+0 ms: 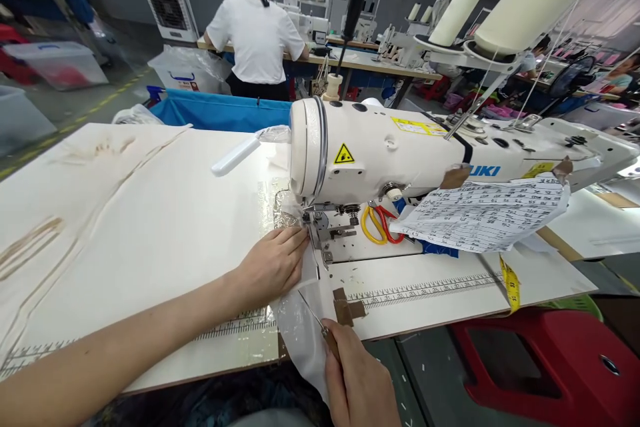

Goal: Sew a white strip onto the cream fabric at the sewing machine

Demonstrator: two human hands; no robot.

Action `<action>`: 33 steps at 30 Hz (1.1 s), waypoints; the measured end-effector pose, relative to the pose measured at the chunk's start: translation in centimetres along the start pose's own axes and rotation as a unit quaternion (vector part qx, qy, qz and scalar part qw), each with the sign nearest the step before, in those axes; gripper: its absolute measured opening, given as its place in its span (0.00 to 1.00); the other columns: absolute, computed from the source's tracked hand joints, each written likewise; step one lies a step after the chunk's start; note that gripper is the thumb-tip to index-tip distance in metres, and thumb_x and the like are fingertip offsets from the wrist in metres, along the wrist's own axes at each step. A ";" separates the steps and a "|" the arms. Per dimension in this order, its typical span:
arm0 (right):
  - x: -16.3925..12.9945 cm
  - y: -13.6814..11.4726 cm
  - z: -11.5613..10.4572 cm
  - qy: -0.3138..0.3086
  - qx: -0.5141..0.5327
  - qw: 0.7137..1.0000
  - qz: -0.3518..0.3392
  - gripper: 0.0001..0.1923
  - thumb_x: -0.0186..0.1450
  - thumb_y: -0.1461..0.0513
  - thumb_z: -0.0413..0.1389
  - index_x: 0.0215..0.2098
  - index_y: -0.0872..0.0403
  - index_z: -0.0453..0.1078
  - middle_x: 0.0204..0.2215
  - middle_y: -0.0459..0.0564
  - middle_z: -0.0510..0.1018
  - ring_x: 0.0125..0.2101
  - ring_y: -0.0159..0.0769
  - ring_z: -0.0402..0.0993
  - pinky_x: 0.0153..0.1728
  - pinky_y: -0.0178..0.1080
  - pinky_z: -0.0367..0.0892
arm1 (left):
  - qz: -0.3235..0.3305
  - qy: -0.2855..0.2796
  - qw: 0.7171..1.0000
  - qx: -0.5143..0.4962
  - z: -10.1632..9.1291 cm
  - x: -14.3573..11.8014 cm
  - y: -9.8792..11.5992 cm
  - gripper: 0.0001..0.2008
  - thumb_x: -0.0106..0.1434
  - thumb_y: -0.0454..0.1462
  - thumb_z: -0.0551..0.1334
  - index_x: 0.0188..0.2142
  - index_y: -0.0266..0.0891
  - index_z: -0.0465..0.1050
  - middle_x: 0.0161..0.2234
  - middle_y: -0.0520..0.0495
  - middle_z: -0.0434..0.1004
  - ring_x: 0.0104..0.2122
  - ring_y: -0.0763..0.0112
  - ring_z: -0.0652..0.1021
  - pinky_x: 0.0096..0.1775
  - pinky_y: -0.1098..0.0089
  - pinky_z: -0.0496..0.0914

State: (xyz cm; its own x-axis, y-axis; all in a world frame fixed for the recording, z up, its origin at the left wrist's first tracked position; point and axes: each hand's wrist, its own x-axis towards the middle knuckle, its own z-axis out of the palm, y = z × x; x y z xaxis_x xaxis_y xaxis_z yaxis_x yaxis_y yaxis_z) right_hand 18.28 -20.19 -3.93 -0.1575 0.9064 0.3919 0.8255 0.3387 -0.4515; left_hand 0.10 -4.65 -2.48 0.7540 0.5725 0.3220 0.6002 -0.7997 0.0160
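My left hand [274,261] lies on the white fabric [303,327] beside the needle area of the sewing machine [370,147], its fingers together and pressing down. The fabric runs from under the presser foot [311,220] over the table's front edge. Lower down, my right hand [361,373] is closed round the wooden handle of an awl [328,340]. The awl's thin metal point reaches up and left over the fabric. Where the fabric passes under the needle, my left fingers partly hide it.
Red-and-yellow-handled scissors [377,223] lie right of the needle. A handwritten sheet [485,213] hangs from the machine. A yellow tape measure [510,283] dangles over the table edge, above a red stool [565,360]. Thin strips [95,213] lie on the left tabletop. A person [257,33] sits ahead.
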 end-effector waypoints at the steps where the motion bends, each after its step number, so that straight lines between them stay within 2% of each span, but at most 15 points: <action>1: 0.1 0.0 0.0 0.001 0.001 1.000 0.000 0.17 0.75 0.65 0.38 0.53 0.54 0.66 0.35 0.52 0.81 0.25 0.37 0.81 0.20 0.33 0.72 | -0.005 -0.005 1.000 -0.005 -0.1 0.1 0.0 0.22 0.72 0.35 0.48 0.59 0.28 0.69 0.59 0.34 0.71 0.59 0.53 0.70 0.59 0.54 0.67; 5: 0.8 0.2 -0.4 0.004 -0.010 1.000 -0.008 0.18 0.73 0.67 0.39 0.53 0.55 0.67 0.38 0.54 0.82 0.31 0.39 0.83 0.26 0.34 0.75 | -0.032 -0.027 0.999 -0.015 -0.3 0.3 0.1 0.23 0.72 0.36 0.46 0.61 0.27 0.67 0.61 0.33 0.68 0.61 0.51 0.68 0.59 0.51 0.67; 10: 1.2 0.7 -1.0 -0.039 -0.032 0.998 -0.033 0.18 0.71 0.69 0.42 0.55 0.57 0.64 0.40 0.55 0.82 0.36 0.38 0.83 0.29 0.33 0.77 | -0.043 -0.016 0.999 -0.025 0.0 0.0 0.6 0.24 0.70 0.36 0.48 0.61 0.26 0.65 0.62 0.31 0.65 0.62 0.49 0.66 0.61 0.50 0.64; 15: 1.6 0.8 -1.1 -0.032 -0.056 0.997 -0.048 0.17 0.71 0.69 0.43 0.56 0.58 0.63 0.41 0.56 0.82 0.36 0.39 0.83 0.28 0.34 0.77 | -0.044 -0.019 0.999 -0.009 0.0 -0.2 1.1 0.24 0.71 0.36 0.48 0.61 0.24 0.65 0.62 0.30 0.65 0.63 0.49 0.65 0.63 0.51 0.61; 20: 2.5 0.2 -1.2 -0.007 -0.061 0.997 -0.045 0.16 0.70 0.70 0.41 0.52 0.58 0.64 0.38 0.54 0.83 0.32 0.38 0.83 0.25 0.34 0.76 | -0.042 -0.025 0.999 0.002 -0.4 -0.3 1.7 0.24 0.70 0.36 0.47 0.62 0.28 0.65 0.62 0.33 0.66 0.63 0.51 0.65 0.64 0.51 0.59; 27: 2.9 0.0 -1.1 -0.015 -0.073 0.996 -0.046 0.17 0.70 0.70 0.41 0.53 0.58 0.64 0.39 0.54 0.82 0.34 0.38 0.83 0.26 0.34 0.75 | -0.021 -0.026 0.999 0.019 -0.4 -0.9 1.9 0.25 0.71 0.36 0.46 0.62 0.26 0.65 0.62 0.33 0.66 0.63 0.51 0.64 0.64 0.51 0.57; 33: 3.7 -0.3 -1.2 0.006 -0.080 0.996 -0.050 0.17 0.74 0.67 0.37 0.51 0.57 0.65 0.37 0.54 0.83 0.30 0.36 0.83 0.23 0.33 0.73 | -0.020 -0.020 1.000 0.005 -0.9 -0.8 2.2 0.24 0.71 0.37 0.47 0.61 0.26 0.67 0.61 0.34 0.68 0.62 0.52 0.66 0.64 0.52 0.57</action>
State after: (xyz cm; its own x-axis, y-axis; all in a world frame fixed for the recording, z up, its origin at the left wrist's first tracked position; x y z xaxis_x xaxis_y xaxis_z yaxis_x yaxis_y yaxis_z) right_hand 18.04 -17.25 -1.40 -0.2376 0.8671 0.4379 0.8820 0.3815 -0.2767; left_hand 0.55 -6.99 -1.83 0.7399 0.6104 0.2828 0.6319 -0.7748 0.0189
